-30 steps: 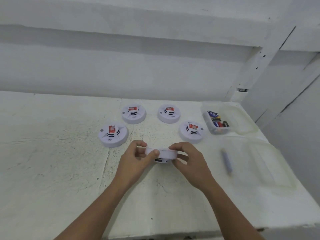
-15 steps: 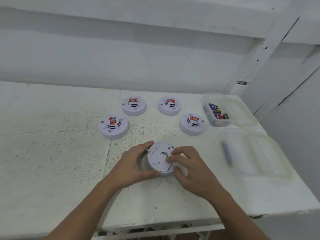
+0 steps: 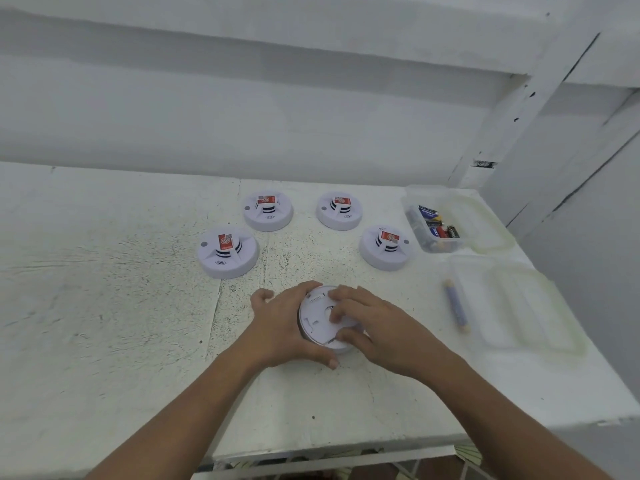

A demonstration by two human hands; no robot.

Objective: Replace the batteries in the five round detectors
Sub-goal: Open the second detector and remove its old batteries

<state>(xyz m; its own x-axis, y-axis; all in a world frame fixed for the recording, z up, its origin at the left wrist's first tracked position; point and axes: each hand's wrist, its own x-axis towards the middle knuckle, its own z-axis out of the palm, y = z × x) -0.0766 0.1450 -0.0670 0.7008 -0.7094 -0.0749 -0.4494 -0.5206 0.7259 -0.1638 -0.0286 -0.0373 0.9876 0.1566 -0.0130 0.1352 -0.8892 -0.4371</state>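
Observation:
A white round detector [image 3: 317,318] lies back side up on the white table [image 3: 104,323], right in front of me. My left hand [image 3: 282,325] curls round its left edge, thumb at the near rim. My right hand [image 3: 374,320] lies over its right half, fingertips pressed on the back plate and thumb at the near edge. Several more detectors with red labels sit face up in an arc behind: far left [image 3: 228,251], back left [image 3: 267,210], back right [image 3: 339,210], right [image 3: 386,247].
A clear plastic box [image 3: 415,233] holding several batteries stands at the right rear, its lid [image 3: 485,220] beside it. A second clear container [image 3: 516,306] sits nearer at the right, with a blue pen-like tool [image 3: 456,308] along its left side. The table edge runs close to me.
The detector was held up on edge between both hands; it has since been turned back side up and brought down onto the table. The camera has tilted slightly downward.

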